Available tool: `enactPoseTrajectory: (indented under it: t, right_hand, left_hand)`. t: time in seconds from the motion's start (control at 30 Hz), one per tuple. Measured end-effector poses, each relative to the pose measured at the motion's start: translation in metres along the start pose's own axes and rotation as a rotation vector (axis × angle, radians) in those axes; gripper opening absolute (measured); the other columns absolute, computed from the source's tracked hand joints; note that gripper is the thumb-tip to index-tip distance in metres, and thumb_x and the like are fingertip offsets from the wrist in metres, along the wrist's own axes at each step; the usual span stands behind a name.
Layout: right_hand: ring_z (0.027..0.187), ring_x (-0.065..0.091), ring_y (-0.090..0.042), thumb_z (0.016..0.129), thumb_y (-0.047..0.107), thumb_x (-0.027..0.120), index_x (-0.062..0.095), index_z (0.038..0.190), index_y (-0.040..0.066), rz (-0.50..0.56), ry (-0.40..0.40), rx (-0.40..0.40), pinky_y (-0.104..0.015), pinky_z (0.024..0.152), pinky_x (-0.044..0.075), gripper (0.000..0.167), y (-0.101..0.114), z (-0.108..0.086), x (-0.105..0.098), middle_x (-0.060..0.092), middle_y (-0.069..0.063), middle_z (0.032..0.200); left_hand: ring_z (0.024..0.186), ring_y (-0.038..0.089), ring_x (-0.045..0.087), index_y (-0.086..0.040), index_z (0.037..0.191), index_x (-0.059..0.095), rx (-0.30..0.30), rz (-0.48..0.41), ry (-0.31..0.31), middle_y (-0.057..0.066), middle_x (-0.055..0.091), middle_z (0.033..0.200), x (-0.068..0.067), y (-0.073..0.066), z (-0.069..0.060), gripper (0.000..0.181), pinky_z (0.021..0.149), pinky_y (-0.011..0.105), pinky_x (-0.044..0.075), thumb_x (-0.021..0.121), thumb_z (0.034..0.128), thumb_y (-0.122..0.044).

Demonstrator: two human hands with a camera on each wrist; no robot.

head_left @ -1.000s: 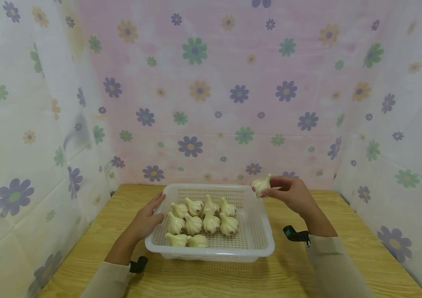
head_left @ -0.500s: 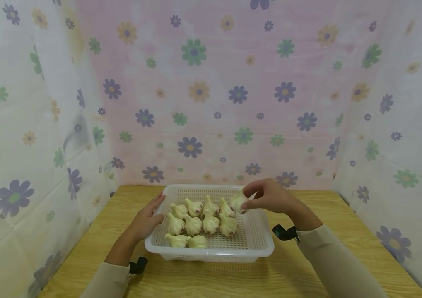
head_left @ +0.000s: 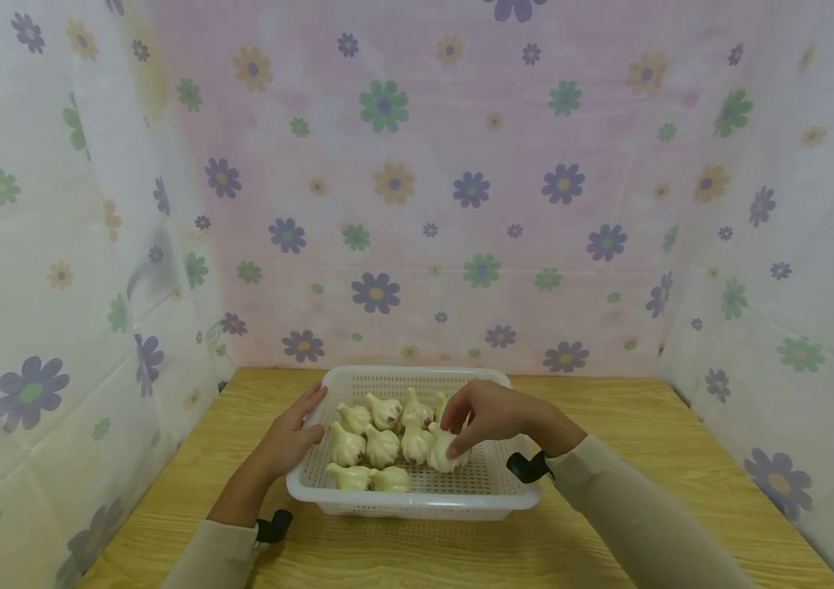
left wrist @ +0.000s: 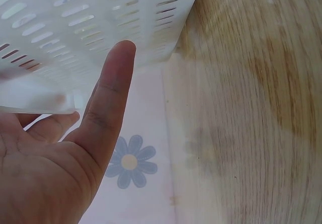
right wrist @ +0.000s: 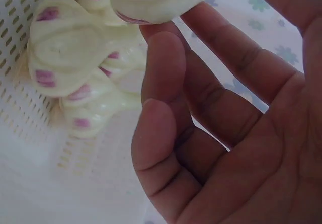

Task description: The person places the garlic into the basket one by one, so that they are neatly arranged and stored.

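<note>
My right hand (head_left: 499, 415) pinches a garlic bulb (head_left: 442, 452) inside the white plastic basket (head_left: 417, 497), over its right-middle part. That bulb (right wrist: 156, 1) shows purple marks in the right wrist view, where other bulbs (right wrist: 63, 45) lie beyond it. Whether it touches the bulbs under it I cannot tell. Several pale garlic bulbs (head_left: 382, 446) sit in rough rows towards the basket's left. My left hand (head_left: 286, 438) holds the left rim. In the left wrist view one straight finger (left wrist: 114, 78) lies against the slotted outer wall, and other fingers reach over the rim.
The wood-grain table (head_left: 387, 556) carries the basket. A flower-printed cloth (head_left: 417, 204) encloses the back and both sides. Black camera mounts (head_left: 274, 526) sit at both wrists. Inside the basket, its slotted floor (head_left: 486, 466) shows at the right.
My right hand has carried the garlic bulb from above the far right corner leftward and down into the basket, over the bulbs. My left hand and the basket have stayed put.
</note>
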State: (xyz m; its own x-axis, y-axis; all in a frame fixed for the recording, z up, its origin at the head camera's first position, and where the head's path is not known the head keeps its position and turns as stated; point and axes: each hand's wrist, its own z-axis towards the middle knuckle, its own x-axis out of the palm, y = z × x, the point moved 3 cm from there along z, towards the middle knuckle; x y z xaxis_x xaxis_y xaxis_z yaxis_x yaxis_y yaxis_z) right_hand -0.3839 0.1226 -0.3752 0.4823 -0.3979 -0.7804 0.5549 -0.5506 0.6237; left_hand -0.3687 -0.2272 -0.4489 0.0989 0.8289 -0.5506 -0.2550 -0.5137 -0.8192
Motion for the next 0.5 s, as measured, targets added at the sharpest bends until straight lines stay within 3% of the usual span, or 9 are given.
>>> enactPoseTrajectory:
  t: [0.2,0.5]
  right_hand:
    - [0.087,0.068,-0.008,0.078,0.032,0.091,0.079,0.104,0.025,-0.061,0.033,0.018,-0.030,0.077,0.058,0.029,0.006,0.012,0.014,0.074,0.012,0.098]
    - [0.079,0.069,-0.008,0.076,0.029,0.092,0.079,0.093,0.024,-0.082,0.070,0.086,-0.029,0.072,0.058,0.022,0.009,0.022,0.028,0.074,0.012,0.086]
  left_hand:
    - [0.159,0.041,0.012,-0.013,0.165,0.026,-0.004,-0.018,-0.002,0.000,0.009,0.175,0.000,-0.003,-0.001,0.079,0.112,0.059,0.043,0.054,0.0911,-0.008]
    - [0.159,0.040,0.012,-0.013,0.165,0.026,-0.001,-0.020,-0.003,0.000,0.010,0.175,-0.001,-0.002,0.000,0.078,0.116,0.062,0.038,0.054,0.0921,-0.009]
